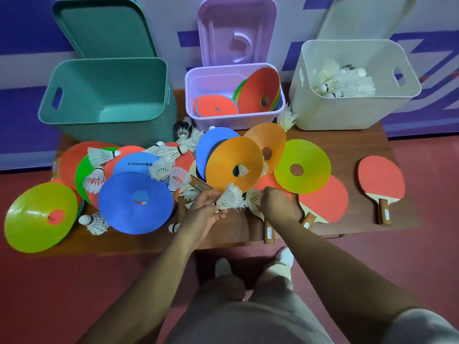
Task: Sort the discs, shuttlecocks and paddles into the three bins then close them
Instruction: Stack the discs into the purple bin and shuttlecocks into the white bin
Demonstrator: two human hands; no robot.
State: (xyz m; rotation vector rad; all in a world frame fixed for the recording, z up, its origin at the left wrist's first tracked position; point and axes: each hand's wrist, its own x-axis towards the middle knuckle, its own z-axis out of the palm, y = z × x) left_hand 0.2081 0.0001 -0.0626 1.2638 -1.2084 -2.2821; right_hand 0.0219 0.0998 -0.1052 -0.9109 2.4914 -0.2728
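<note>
the left grip [205, 209] pinches a shuttlecock [229, 201] by its feather skirt, fingers curled round it, just above the front of the desk [238, 233]. the right grip [277, 203] is curled down over a second shuttlecock [253, 196] just beside the first. it looks closed on it, though its fingertips are hidden. both shuttlecocks sit among paddle handles, under the near rim of an orange disc [234, 167].

these should handle as almost weightless and fragile. the feathers will bend or split if squeezed, so a light pinch is enough. the better hold is the cork end, or low on the skirt where the quills are bound.

further out, more shuttlecocks lie across the discs at the left and behind the pile near the purple bin [231, 120], which holds discs. the white bin [335, 112] at the far right holds shuttlecocks, so the two in the grips likely belong there, a reach over the pile. the green bin [111, 130] shows nothing inside. paddles [381, 180] lie on the desk. the lids [104, 28] stand open behind all three bins.
</note>
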